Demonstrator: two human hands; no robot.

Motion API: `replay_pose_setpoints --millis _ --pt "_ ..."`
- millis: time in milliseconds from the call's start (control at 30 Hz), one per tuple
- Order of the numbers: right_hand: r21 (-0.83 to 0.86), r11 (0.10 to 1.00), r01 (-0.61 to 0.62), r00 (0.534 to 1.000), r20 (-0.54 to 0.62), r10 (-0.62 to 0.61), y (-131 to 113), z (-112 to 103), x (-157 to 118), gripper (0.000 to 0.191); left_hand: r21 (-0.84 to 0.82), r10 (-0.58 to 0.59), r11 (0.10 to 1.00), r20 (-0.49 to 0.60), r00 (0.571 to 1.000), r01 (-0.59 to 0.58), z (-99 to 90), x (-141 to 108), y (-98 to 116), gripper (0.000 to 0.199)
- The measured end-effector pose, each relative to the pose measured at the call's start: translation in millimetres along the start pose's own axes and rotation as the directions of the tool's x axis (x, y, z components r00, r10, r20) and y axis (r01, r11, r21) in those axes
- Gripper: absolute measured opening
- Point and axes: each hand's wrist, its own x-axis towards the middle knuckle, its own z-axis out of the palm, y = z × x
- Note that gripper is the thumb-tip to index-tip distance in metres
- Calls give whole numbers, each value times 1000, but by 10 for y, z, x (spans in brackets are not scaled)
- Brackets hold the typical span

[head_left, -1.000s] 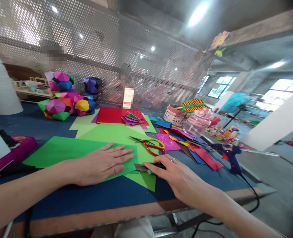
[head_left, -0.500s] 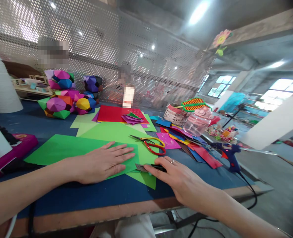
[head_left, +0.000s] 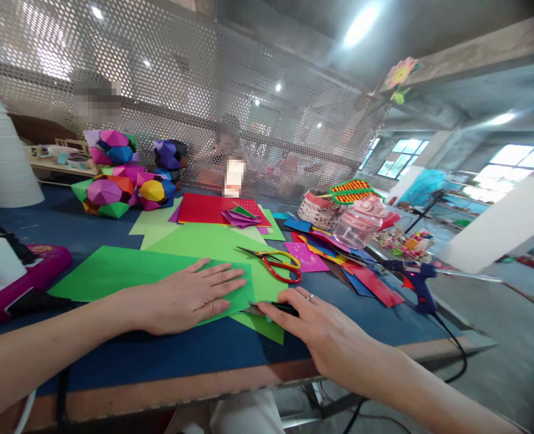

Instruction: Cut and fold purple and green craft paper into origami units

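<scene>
My left hand (head_left: 190,298) lies flat on a dark green sheet of paper (head_left: 122,272), its fingers stretched toward the right end. At that end, my right hand (head_left: 321,325) is closed around a utility knife (head_left: 287,308). The blade points left and meets the sheet's lower right edge; fingers partly hide the handle. Beneath the dark sheet spreads light green paper (head_left: 190,239), one corner jutting toward the table's front. Scissors with red and yellow handles (head_left: 289,279) rest on the light green paper, just beyond my right hand.
Red paper (head_left: 204,208) and folded purple pieces (head_left: 240,218) lie farther back. Folded paper balls (head_left: 108,191) stand at back left, near stacked cups (head_left: 7,157). A purple power strip (head_left: 45,265) sits left. Rightward are coloured papers, a clear bottle (head_left: 358,226) and a glue gun (head_left: 418,283).
The knife and my right hand have shifted slightly left, and the blade now lies lower and shows less. My left hand keeps its place on the dark green sheet.
</scene>
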Motion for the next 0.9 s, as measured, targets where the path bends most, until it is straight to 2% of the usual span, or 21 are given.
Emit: replay_pose_setpoints --millis 167,333,500,667,800,900 --pt "-26 1000 -8 999 43 9 -50 -5 -59 89 -16 -21 1000 51 998 22 -45 11 46 54" --pt "-55 998 -19 998 65 23 -97 -17 -26 89 5 -58 998 108 992 58 -76 5 85 54" --pt "-63 998 -1 1000 29 2 -154 -19 -19 93 -18 -50 999 78 996 51 -86 1 85 53" --pt "-73 997 -7 1000 -2 7 -212 -37 -55 89 -10 -63 998 78 995 64 -48 16 84 54" --pt "-120 992 -46 998 36 51 -218 -47 18 91 44 -127 991 45 991 125 8 24 95 57" --pt "-148 988 -38 997 63 48 -176 -45 70 88 111 -146 984 36 989 141 -20 29 95 59"
